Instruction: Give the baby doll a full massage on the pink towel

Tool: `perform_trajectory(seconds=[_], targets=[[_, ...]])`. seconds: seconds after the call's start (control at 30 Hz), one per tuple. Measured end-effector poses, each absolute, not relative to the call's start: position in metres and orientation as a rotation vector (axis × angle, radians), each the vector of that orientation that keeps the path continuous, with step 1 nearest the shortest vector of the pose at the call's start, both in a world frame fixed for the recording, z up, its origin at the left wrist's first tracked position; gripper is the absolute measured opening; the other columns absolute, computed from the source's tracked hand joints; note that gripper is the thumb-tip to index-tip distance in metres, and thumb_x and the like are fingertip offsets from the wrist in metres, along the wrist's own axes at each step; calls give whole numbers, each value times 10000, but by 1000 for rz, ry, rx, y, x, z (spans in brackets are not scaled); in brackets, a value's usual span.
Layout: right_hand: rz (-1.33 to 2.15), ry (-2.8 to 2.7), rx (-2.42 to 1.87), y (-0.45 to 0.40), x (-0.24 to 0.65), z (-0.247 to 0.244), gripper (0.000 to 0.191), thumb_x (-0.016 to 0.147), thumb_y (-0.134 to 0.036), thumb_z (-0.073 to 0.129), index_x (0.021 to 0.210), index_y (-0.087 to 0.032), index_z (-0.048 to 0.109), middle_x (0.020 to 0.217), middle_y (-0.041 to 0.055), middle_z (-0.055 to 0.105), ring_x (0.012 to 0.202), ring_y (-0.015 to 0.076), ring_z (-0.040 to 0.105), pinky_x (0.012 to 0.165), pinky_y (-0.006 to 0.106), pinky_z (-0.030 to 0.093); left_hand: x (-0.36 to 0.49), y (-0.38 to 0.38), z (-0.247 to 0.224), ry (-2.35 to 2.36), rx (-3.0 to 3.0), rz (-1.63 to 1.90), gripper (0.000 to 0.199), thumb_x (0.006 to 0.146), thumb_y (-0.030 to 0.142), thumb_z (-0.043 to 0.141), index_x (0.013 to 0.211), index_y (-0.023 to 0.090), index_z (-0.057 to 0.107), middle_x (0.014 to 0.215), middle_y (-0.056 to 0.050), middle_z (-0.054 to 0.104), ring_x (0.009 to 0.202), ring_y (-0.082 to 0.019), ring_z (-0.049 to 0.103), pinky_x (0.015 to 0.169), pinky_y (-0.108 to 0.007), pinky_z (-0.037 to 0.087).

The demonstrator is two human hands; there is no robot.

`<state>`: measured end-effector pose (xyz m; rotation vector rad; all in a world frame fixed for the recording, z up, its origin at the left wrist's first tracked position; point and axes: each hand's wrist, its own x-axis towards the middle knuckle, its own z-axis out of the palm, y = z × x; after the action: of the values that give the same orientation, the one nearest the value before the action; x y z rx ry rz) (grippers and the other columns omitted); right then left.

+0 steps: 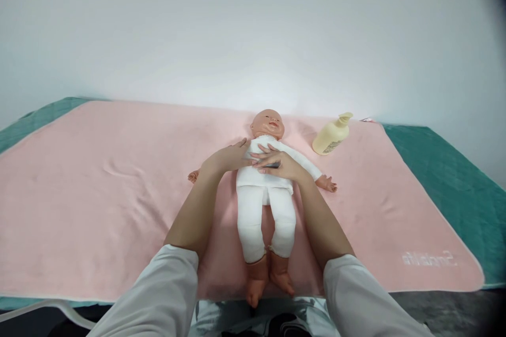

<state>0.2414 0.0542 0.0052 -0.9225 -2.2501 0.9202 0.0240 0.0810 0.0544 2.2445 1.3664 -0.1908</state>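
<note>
On its back in the middle lies a baby doll point(265, 210) with a white cloth body and bare plastic head, hands and feet. My left hand point(233, 155) rests over the doll's chest and shoulder at the left, fingers stretched out. Flat on the chest from the other side is my right hand point(279, 163), its fingers spread and their tips close to those of my left hand. A dark patch shows at the fingers of my right hand; I cannot make out what it is. Neither hand holds anything that I can see.
Under the doll spreads a pink mat point(98, 210) over a green cover point(446, 163). A pale yellow pump bottle point(331, 137) stands tilted in view to the right of the doll's head. A white wall point(245, 26) rises behind. A white curved tube point(59, 304) shows at the lower left.
</note>
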Motion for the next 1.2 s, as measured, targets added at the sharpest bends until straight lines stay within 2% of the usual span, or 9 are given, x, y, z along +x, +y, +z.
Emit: perform_trajectory(seconds=[0.17,0.3,0.5,0.67,0.8,0.97,1.03,1.13,1.2], targets=[[850,-2226,-975,56,247,1,328,876,-512,645,1162,-366,713,1470,-51,513,1542,213,180,1304,539,56,24,82,52,1374,2232,-174,829,927,587,354,1591,167,90,1663,-98,38,1528,-314,175,1207,-463,246],[797,-2202,-1026,56,249,1,353,876,-529,636,1189,-378,697,1532,-69,430,1553,219,129,1304,549,72,24,82,51,1377,2251,-169,758,955,544,299,1591,182,102,1665,-88,51,1534,-293,150,1215,-452,227],[851,-2210,-1114,52,256,11,613,892,-551,604,1448,-331,471,1576,-13,374,1538,239,200,1298,512,137,22,82,53,1347,2268,-172,788,945,582,318,1592,186,102,1662,-90,54,1525,-291,198,1211,-444,233],[908,-2204,-1151,49,269,17,602,888,-546,612,1445,-369,468,1565,-41,386,1522,258,257,1284,527,211,23,78,57,1375,2248,-196,824,941,572,342,1590,133,86,1662,-99,40,1527,-302,184,1206,-456,245],[962,-2204,-1194,44,278,22,629,872,-528,646,1452,-385,450,1576,-54,359,1521,268,253,1274,523,239,25,67,67,1377,2288,-200,805,934,549,396,1584,148,140,1657,-113,79,1534,-283,163,1218,-422,222],[982,-2188,-1194,40,282,25,626,884,-494,644,1462,-366,438,1573,-43,370,1510,269,287,1264,516,258,33,45,81,1040,2407,-177,778,952,499,409,1571,85,184,1653,-114,126,1525,-286,190,1238,-399,198],[988,-2192,-1212,40,282,26,626,889,-479,639,1467,-359,431,1572,-39,372,1507,266,296,1264,510,259,38,39,79,872,2411,-155,751,946,520,419,1567,136,246,1649,-70,181,1519,-277,218,1243,-379,206],[1006,-2187,-1230,39,284,28,614,899,-452,624,1471,-357,423,1579,-43,356,1500,265,313,1262,497,268,45,38,69,746,2380,-56,691,911,594,468,1521,280,384,1608,11,321,1506,-256,269,1252,-346,202],[1009,-2174,-1217,37,285,29,567,922,-421,587,1465,-370,429,1576,-59,360,1494,256,331,1255,488,290,49,42,60,700,2379,15,658,912,602,470,1498,306,421,1582,33,376,1506,-243,267,1263,-332,153]])
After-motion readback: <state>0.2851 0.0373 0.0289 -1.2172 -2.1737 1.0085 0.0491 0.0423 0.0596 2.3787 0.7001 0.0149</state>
